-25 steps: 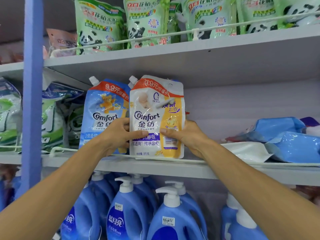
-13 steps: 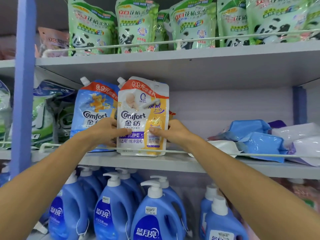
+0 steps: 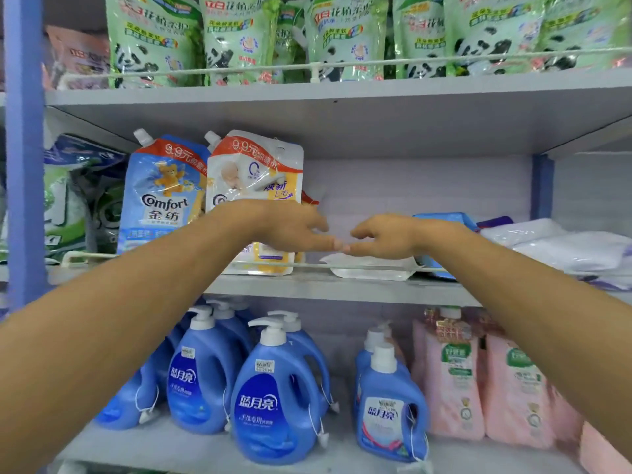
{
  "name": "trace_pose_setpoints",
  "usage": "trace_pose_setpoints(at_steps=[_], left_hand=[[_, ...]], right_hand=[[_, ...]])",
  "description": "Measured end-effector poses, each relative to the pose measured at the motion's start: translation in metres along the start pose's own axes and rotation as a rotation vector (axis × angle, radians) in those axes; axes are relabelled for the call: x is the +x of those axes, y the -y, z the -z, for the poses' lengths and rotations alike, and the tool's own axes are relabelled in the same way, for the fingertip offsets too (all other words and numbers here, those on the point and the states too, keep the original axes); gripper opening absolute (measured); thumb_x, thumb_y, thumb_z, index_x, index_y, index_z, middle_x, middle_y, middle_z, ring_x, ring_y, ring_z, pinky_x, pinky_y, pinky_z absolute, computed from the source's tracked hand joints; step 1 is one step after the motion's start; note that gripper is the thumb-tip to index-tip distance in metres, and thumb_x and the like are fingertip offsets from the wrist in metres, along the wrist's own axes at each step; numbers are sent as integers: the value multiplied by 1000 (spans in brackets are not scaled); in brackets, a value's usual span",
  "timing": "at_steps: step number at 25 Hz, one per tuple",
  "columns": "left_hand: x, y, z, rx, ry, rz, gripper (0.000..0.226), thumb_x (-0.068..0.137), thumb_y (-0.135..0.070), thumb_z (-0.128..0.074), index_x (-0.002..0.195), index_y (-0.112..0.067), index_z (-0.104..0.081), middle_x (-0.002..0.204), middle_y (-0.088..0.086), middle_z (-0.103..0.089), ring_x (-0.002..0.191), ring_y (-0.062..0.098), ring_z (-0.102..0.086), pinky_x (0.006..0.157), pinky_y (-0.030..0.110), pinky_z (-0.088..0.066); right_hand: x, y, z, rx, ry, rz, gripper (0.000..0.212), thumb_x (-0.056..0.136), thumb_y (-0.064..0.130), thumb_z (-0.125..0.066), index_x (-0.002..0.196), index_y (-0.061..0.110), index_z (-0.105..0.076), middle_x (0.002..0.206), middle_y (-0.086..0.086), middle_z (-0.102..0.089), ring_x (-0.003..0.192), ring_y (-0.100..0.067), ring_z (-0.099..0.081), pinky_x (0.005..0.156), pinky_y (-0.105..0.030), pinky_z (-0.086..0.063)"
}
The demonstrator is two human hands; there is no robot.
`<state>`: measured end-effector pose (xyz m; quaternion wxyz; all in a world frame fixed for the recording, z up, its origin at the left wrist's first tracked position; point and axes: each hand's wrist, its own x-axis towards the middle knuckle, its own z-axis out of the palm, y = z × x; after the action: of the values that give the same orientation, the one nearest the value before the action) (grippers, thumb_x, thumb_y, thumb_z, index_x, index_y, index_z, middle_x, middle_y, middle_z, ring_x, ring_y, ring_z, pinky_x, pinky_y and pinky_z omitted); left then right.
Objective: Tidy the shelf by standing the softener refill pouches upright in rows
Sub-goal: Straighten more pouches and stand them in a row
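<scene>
Shelf (image 3: 342,290) holds white pouch (image 3: 254,169) upright beside blue pouch (image 3: 164,193) — left hand (image 3: 294,230), right hand (image 3: 383,237) empty, fingers (image 3: 321,241) loosely curled

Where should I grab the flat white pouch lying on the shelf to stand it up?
Probably by its left end, coming down from above. The white pouch lies flat behind the wire rail, so the rail blocks a low reach from the front, and that end lies bare for fingers to pinch.

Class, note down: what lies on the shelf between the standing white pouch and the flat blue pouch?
A flat white pouch, behind the rail; the left hand and right hand hover before it. Head view.
</scene>
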<state>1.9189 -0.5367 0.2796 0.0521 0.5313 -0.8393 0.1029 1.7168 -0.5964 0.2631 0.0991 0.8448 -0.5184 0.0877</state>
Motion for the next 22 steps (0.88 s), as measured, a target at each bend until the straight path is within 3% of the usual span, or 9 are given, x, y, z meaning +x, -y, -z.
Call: trace_pose_setpoints(at_steps=[2, 3, 4, 5, 7, 10, 14, 19, 22], left_hand=[[25, -8, -7, -50, 24, -66, 50, 103, -65, -39, 109, -21, -63, 109, -7, -62, 112, 22, -58, 101, 37, -45], [37, -9, -10, -80, 28, -70, 43, 104, -63, -39, 102, -26, -61, 100, -11, -58, 108, 21, -56, 98, 35, -44], [48, -7, -13, -106, 32, -64, 40, 105, -62, -40, 100, -28, -61, 96, -13, -56, 106, 20, -54, 96, 35, -42], [58, -6, -16, -121, 43, -58, 42, 104, -63, -41, 104, -26, -63, 99, -12, -56, 107, 20, -53, 98, 36, -42], [75, -1, -25, -137, 62, -58, 51, 103, -64, -42, 118, -22, -66, 109, -9, -59, 113, 22, -55, 104, 38, -44], [91, 10, -35, -202, 58, -51, 54, 103, -63, -44, 123, -18, -67, 118, -5, -63, 117, 23, -58, 106, 41, -47], [115, 22, -53, -200, 64, -84, 39, 104, -58, -47, 104, -25, -67, 96, -10, -61, 101, 20, -58, 90, 36, -47], [131, 32, -72, -314, 29, -103, 47, 97, -63, -57, 103, -21, -77, 88, -6, -68, 85, 17, -61, 79, 36, -49], [131, 37, -71, -446, 3, -125, 48, 96, -60, -64, 101, -17, -83, 79, -1, -65, 74, 16, -55, 72, 37, -46]], right_hand=[[-10, -22, -1, -17, -31, -30, 49, 101, 63, -45, 119, 24, -67, 121, 6, -66, 116, -24, -59, 96, -26, -47], [-13, -32, -2, -28, -61, -33, 38, 101, 62, -45, 90, 29, -62, 93, 12, -60, 94, -20, -57, 78, -20, -43], [-14, -39, -2, -13, -77, -47, 44, 102, 60, -46, 73, 26, -48, 75, 11, -47, 77, -17, -49, 66, -22, -35], [-16, -45, -3, 9, -91, -49, 52, 102, 58, -47, 68, 20, -41, 68, 6, -39, 68, -18, -41, 61, -26, -32], [-21, -50, -7, 72, -129, -44, 55, 101, 56, -51, 68, 14, -38, 66, -1, -36, 64, -20, -36, 62, -33, -32], [-20, -47, -10, 56, -113, -44, 54, 101, 54, -53, 70, 11, -45, 67, -1, -40, 64, -19, -39, 66, -34, -37], [0, -50, -22, -38, -76, -42, 49, 98, 53, -59, 85, 6, -64, 79, -5, -58, 78, -26, -53, 76, -41, -48], [11, -59, -25, 74, -97, -34, 31, 95, 46, -69, 102, 18, -79, 85, 3, -71, 83, -20, -60, 78, -35, -53], [17, -61, -28, 98, -134, -66, 32, 92, 46, -72, 101, 17, -82, 106, -1, -79, 92, -21, -68, 86, -41, -58]])
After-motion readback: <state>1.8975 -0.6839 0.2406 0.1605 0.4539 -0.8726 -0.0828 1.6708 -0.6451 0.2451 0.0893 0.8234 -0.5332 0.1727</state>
